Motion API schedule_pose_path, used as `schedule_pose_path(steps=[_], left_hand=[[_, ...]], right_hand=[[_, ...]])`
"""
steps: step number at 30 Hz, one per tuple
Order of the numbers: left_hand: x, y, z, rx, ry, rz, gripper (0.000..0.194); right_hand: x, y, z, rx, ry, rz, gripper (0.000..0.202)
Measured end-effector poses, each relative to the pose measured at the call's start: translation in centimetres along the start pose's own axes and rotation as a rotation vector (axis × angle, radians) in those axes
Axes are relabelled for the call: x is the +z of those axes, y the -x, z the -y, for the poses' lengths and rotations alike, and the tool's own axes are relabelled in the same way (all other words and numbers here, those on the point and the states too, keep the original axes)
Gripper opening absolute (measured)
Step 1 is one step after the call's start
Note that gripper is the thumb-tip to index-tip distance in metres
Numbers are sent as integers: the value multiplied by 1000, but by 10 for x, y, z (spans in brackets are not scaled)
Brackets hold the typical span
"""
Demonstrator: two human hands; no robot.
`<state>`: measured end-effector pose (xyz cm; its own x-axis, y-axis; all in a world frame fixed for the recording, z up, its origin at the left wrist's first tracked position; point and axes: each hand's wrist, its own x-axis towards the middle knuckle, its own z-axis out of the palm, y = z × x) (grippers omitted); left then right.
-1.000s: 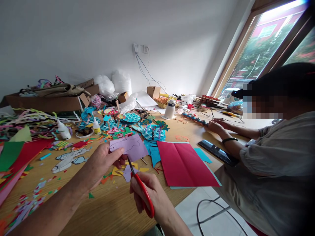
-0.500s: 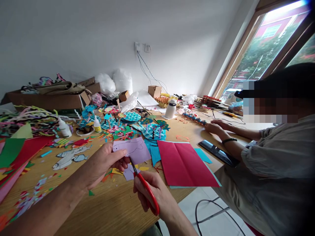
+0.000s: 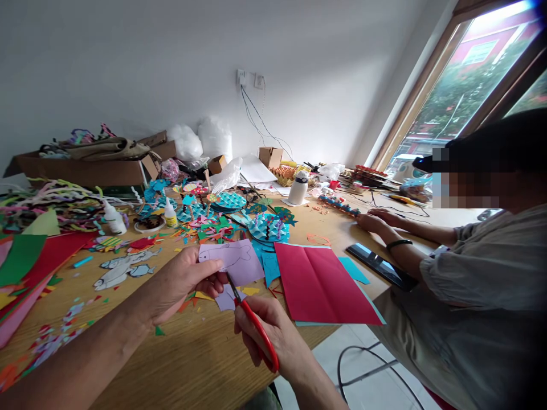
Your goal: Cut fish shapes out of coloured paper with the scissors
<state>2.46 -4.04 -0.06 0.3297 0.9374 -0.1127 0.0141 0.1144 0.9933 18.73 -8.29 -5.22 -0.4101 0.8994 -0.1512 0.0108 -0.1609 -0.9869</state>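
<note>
A purple paper (image 3: pixel 243 263) with a fish outline drawn on it is pinched at its left side between the thumb and fingers of my left hand (image 3: pixel 194 279). Red-handled scissors (image 3: pixel 258 333) are gripped in my right hand (image 3: pixel 269 330), their blades pointing up at the paper's lower edge beside my left fingertips. Another purple scrap (image 3: pixel 225 298) lies on the table just beneath. Right of my hands is a folded red sheet (image 3: pixel 327 285) over light blue paper. White fish cutouts (image 3: pixel 122 270) rest left of my left hand.
Two glue bottles (image 3: pixel 170 214), blue honeycomb paper crafts (image 3: pixel 267 229) and many colored scraps cover the wooden table (image 3: pixel 188 364). A phone (image 3: pixel 380 266) lies at the right, near a seated person (image 3: pixel 482 273) whose hands rest on the table. A cardboard box (image 3: pixel 85 171) stands back left.
The view has shifted very slightly, so most things sit a little further right. Both hands keep nearly the same hold on the paper and scissors.
</note>
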Motion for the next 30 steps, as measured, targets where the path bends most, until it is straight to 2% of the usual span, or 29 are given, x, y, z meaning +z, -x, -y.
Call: schedule_pose_path(steps=[11,30], left_hand=[[-2,0,2,-18,21,-5,14],[-9,1,2,-84,3,71,15]], right_hand=[[0,1,-3,-2,13,4,39],[-7,4,-2,-4,82,30,32]])
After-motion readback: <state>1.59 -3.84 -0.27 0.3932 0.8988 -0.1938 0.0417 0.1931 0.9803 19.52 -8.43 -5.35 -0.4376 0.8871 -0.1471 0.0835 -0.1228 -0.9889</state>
